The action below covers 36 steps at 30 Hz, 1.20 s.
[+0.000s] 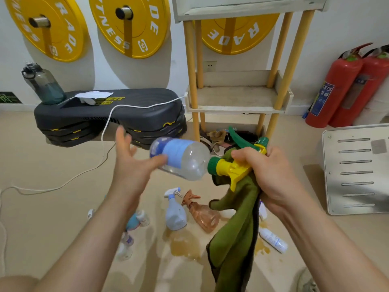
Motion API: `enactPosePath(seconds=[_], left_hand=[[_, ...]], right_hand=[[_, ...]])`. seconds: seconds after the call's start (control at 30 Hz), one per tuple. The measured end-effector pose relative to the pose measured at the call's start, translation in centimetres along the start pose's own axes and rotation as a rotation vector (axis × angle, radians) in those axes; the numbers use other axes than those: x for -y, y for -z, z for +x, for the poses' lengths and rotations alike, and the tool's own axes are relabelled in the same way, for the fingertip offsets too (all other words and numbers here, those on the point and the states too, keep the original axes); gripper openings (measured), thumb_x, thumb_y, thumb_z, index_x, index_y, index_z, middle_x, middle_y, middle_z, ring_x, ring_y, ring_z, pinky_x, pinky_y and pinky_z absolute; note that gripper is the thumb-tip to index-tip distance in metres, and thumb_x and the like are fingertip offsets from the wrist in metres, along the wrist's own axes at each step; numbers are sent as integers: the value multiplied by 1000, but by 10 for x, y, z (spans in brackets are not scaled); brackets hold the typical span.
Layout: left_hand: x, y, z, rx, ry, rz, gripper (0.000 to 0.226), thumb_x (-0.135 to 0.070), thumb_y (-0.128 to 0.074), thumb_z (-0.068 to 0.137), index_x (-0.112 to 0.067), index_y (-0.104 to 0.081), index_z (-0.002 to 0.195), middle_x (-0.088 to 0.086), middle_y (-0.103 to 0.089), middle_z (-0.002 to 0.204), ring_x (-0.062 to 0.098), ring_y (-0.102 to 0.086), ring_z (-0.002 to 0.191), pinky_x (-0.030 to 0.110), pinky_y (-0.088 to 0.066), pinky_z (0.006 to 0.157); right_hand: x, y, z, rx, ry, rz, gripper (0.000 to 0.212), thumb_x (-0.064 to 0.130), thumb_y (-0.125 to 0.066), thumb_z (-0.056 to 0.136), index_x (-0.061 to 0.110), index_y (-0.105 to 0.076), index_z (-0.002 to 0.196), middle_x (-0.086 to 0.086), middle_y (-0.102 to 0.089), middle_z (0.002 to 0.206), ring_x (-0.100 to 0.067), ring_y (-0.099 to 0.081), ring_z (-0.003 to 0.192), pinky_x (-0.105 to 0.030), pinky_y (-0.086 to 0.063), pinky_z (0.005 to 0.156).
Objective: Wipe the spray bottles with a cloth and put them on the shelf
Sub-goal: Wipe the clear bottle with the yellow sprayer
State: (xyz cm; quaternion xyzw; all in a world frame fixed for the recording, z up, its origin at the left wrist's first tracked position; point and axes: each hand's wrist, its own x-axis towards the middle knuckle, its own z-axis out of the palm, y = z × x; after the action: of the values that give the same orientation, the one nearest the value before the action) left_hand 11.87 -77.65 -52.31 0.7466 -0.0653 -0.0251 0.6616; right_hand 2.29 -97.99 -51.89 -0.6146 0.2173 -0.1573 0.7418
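My right hand point(271, 178) grips the yellow and green trigger head of a clear spray bottle point(185, 159) with a blue label, held sideways, together with a green cloth point(233, 234) that hangs down from the same hand. My left hand point(130, 163) is open, fingers spread, its thumb touching the bottle's base end. On the floor below lie a pale blue spray bottle point(175, 211), an amber spray bottle point(202, 211), a white bottle point(273, 240) and several small bottles point(134, 226). The wooden shelf point(237, 100) stands straight ahead, its middle board bare.
A stacked black step platform point(109, 116) with a water jug point(42, 84) and a white cable sits at the left. Two red fire extinguishers point(345, 87) stand at the right wall. A metal panel point(357, 169) lies at the right. Yellowish puddles point(185, 245) mark the floor.
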Motion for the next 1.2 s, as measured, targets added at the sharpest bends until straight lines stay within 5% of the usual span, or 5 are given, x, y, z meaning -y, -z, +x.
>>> enactPosePath(seconds=[0.13, 0.4, 0.63, 0.87, 1.2], left_hand=[[6, -9, -16, 677, -272, 748, 117, -43, -84, 59, -66, -5, 142, -26, -11, 160, -6, -16, 145, 37, -20, 121], [32, -52, -30, 235, -140, 341, 85, -29, -91, 55, -45, -41, 123, -13, -65, 106, 2, -65, 86, 19, -53, 72], [11, -53, -31, 234, -99, 111, 39, 5, -57, 92, -24, -50, 117, -12, -63, 103, -10, -63, 96, 6, -48, 72], [8, -57, -49, 315, -48, 261, 81, -27, -78, 55, -59, -35, 116, -15, -69, 103, 6, -69, 90, 37, -59, 82], [2, -56, -47, 140, -375, 1081, 84, -53, -65, 78, -40, -4, 135, -4, -44, 109, 22, -58, 94, 31, -42, 66]], right_hand=[[12, 3, 6, 131, -8, -187, 16, 14, -75, 64, 11, -60, 59, -19, -56, 68, -33, -56, 62, -44, -52, 62], [8, -20, 3, 252, -51, 120, 40, 53, -66, 82, 17, -78, 95, -8, -75, 101, -21, -71, 94, -42, -55, 92], [-46, -43, -23, 288, 738, -721, 50, 53, -30, 101, 33, -62, 132, 7, -39, 155, -4, -17, 148, -24, -14, 117], [-31, -37, -3, 66, 237, -3, 23, 19, -78, 84, 22, -62, 100, 1, -71, 98, -14, -71, 93, -33, -60, 81], [-28, -50, -3, 154, -74, -137, 42, 49, -59, 94, 9, -65, 82, -8, -68, 75, -13, -64, 69, -38, -52, 69]])
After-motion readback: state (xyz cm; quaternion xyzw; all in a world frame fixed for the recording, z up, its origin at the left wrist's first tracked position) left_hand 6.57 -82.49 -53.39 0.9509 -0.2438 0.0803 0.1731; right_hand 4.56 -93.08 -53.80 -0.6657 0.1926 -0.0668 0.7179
